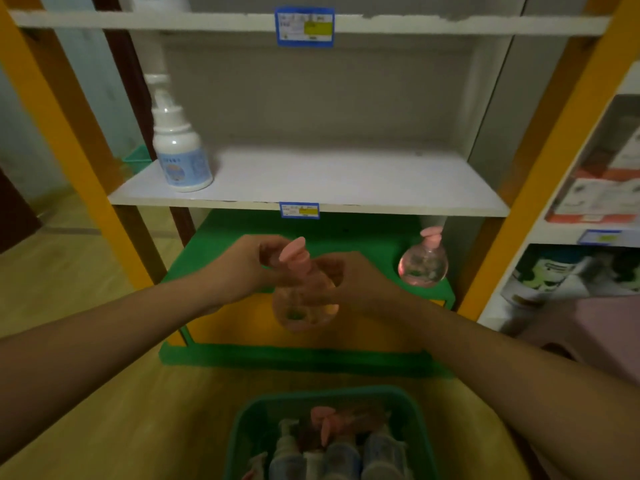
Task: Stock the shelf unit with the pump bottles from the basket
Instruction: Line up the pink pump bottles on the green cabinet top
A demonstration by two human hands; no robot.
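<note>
Both hands hold a round pink pump bottle [304, 306] in front of the green bottom shelf [242, 237]. My left hand [242, 265] pinches its neck near the pink pump head, and my right hand [349, 275] grips the neck and shoulder from the right. A second round pink bottle [423, 263] stands at the right end of the green shelf. A white pump bottle with a blue label [180, 154] stands at the left of the white middle shelf [329, 178]. The green basket [249, 420] below holds several pump bottles.
Orange uprights [69, 161] frame the shelf unit. Blue price tags [299, 210] hang on the shelf edges. A neighbouring shelf [599, 202] at the right holds boxed goods. The floor is yellowish wood. A pink sleeve or cloth [595, 327] shows at the right.
</note>
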